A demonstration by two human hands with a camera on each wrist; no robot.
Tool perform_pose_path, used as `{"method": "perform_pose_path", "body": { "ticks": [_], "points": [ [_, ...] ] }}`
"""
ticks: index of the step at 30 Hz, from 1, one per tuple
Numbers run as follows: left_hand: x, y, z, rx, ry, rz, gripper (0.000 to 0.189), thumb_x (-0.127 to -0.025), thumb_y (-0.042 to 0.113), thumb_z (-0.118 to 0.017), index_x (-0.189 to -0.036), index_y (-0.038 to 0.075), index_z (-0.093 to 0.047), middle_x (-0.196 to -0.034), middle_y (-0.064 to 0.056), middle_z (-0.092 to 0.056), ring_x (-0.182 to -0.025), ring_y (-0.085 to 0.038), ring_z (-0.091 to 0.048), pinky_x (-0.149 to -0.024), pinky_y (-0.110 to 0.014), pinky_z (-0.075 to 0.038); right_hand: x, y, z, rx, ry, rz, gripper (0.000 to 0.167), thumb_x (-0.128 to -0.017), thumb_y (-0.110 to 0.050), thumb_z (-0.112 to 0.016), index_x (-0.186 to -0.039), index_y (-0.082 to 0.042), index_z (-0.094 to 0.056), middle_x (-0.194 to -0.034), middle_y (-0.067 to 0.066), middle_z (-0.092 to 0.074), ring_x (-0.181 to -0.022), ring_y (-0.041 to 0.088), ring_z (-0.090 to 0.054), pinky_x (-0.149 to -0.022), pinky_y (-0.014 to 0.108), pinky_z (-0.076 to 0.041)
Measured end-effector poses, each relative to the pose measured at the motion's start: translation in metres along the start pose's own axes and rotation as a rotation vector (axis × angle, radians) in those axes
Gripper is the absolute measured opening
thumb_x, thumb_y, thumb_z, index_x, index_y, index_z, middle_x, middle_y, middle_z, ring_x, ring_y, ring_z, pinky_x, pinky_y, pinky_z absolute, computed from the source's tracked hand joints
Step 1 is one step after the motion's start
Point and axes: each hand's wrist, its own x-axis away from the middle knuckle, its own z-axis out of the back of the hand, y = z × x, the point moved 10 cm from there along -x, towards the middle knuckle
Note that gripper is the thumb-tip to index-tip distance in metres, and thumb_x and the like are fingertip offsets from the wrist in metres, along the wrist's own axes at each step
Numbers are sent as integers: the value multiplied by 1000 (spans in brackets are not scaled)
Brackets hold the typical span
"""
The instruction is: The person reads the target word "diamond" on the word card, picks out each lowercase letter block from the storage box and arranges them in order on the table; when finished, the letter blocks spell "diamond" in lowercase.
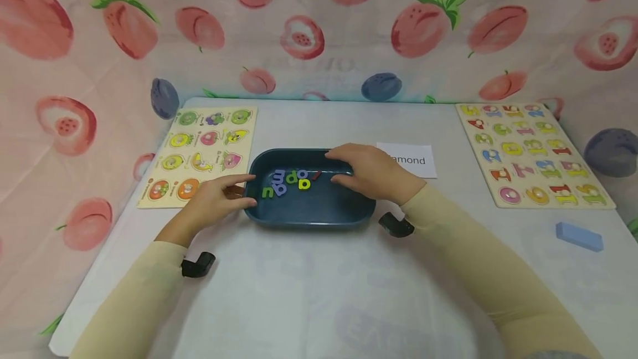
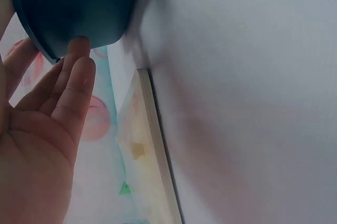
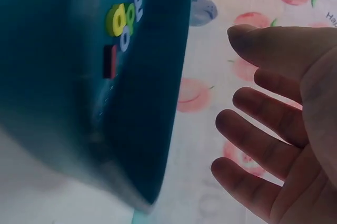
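A dark teal tray (image 1: 319,218) sits on the table. Inside lie several foam letters, among them a yellow one (image 1: 304,184), a green u (image 1: 267,193) and a purple m (image 1: 278,176), plus a small dark red stick-like piece (image 1: 317,175). My left hand (image 1: 214,201) holds the tray's left end, thumb and index at the rim. In the left wrist view its other fingers (image 2: 79,84) lie against the outer wall. My right hand (image 1: 371,170) hovers by the right end, fingers spread; in the right wrist view a gap separates it from the tray.
A white card (image 1: 413,162) reading "amond", partly covered by my right hand, lies behind the tray. A fruit puzzle board (image 1: 201,151) is at back left, a number puzzle board (image 1: 535,154) at back right. A light blue block (image 1: 579,236) lies at the right.
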Motion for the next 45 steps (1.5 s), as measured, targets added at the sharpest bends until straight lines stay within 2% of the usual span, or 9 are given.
{"method": "perform_pose_path", "body": {
  "ticks": [6, 12, 15, 19, 29, 37, 45],
  "points": [
    [0, -7, -4, 54, -4, 28, 62, -88, 28, -79, -143, 11, -57, -122, -15, -67, -106, -28, -65, -89, -43, -55, -15, -11, -1, 25, -9, 25, 49, -94, -22, -73, -137, -2, -59, -136, 13, -61, -128, 27, -54, -110, 43, -40],
    [0, -13, -10, 216, -41, 70, 62, -91, 26, -77, -146, 11, -53, -139, -12, -58, -109, -26, -63, -83, -27, -54, -31, -15, -12, 29, -68, 35, 50, -95, -24, -72, -138, -3, -59, -139, 12, -59, -129, 26, -54, -111, 42, -40],
    [0, -15, -12, 246, -46, 82, 62, -91, 25, -76, -146, 11, -52, -143, -11, -55, -111, -27, -63, -82, -24, -54, -39, -17, -18, 27, -92, 49, 49, -95, -22, -72, -138, -4, -60, -140, 11, -59, -128, 26, -56, -110, 41, -41],
    [0, -16, -12, 267, -44, 90, 61, -92, 23, -76, -146, 11, -52, -145, -12, -53, -113, -29, -62, -87, -30, -55, -50, -18, -25, 18, -114, 66, 47, -95, -20, -71, -139, -4, -60, -139, 10, -59, -127, 25, -57, -109, 40, -41],
    [0, -18, -14, 286, -33, 96, 60, -93, 22, -74, -147, 11, -51, -146, -19, -50, -122, -35, -59, -98, -47, -50, -74, -15, -50, 23, -242, -4, 49, -98, -24, -68, -142, -7, -57, -141, 9, -58, -129, 26, -54, -113, 41, -37],
    [0, -22, -16, 299, -31, 119, 61, -94, 24, -73, -149, 15, -49, -146, -21, -49, -128, -38, -53, -102, -49, -48, -81, -12, -76, 55, -307, -68, 47, -96, -26, -68, -140, -11, -59, -135, 6, -62, -123, 25, -57, -110, 42, -40],
    [3, -25, -16, 299, -23, 144, 61, -95, 27, -72, -150, 18, -48, -148, -21, -48, -129, -38, -53, -102, -49, -47, -84, -12, -95, 86, -344, -42, 46, -97, -26, -69, -139, -11, -60, -129, 5, -66, -109, 19, -64, -103, 37, -47]
  ]
}}
